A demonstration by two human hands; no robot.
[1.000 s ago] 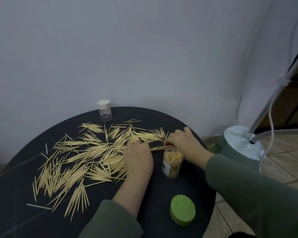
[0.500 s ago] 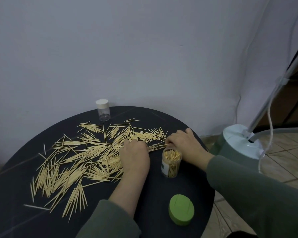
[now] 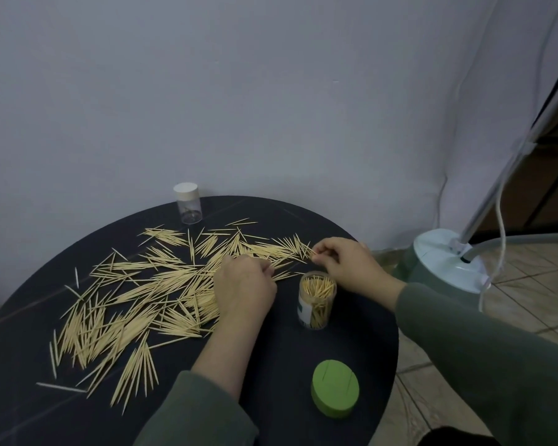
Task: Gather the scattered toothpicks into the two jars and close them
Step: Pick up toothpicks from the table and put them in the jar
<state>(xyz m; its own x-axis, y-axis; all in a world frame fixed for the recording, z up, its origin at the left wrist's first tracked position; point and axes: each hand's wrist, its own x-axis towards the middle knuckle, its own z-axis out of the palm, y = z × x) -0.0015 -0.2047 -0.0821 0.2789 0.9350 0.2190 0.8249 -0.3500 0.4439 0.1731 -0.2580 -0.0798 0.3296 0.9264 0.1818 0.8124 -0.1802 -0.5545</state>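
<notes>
My right hand, fingers curled tight together, pinched a few scattered toothpicks just behind the open jar, which stood upright and already packed with toothpicks. My left hand lay knuckles-up on the pile just left of that jar, fingers curled onto the sticks; what they held I cannot tell. The green lid sat in front of the jar, the capped second jar well behind, on the black table.
</notes>
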